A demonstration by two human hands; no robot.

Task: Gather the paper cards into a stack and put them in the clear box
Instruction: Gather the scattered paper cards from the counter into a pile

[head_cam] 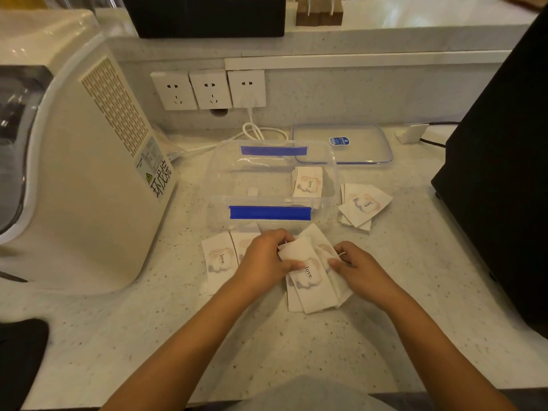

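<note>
Both hands (pixel 264 259) (pixel 360 269) pinching fanned cards (pixel 311 280) printed "love."; more inside box (pixel 329 173); machine (pixel 89 173) labelled "环茂烷".

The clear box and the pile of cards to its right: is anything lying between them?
Nothing: in the head view, only bare counter separates the clear box from the loose card pile.

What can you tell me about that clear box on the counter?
The clear box looks like see-through plastic, rectangular, with blue clips on its near and far rims. It sits upright and open on the speckled counter; its lid lies behind it to the right. A few cards already lie inside at its right end.
</note>
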